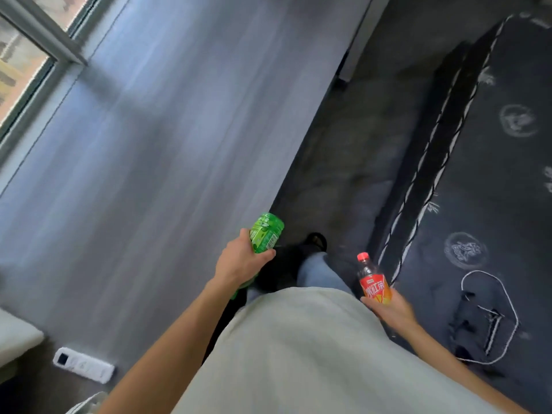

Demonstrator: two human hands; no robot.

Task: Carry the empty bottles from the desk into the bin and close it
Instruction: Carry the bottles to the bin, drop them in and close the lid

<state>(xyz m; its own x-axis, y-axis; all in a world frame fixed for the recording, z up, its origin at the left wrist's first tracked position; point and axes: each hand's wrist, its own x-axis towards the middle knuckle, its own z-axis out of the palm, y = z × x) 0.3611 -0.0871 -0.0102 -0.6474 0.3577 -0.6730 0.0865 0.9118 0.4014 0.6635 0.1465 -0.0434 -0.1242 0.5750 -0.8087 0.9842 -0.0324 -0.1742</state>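
Note:
My left hand [239, 262] grips a green bottle [264, 236] by its middle, holding it tilted with its base pointing up and away from me. A red-capped bottle [373, 282] with a red and orange label stands upright in my right hand [391, 309], held low by my hip. Both hands are out in front of my pale shirt. No bin and no desk show in the head view.
A grey wall or panel [149, 144] runs along my left, with a window [21, 55] at the top left. A white power strip [83, 366] lies on the floor at lower left. A dark patterned rug [493, 174] covers the floor on the right.

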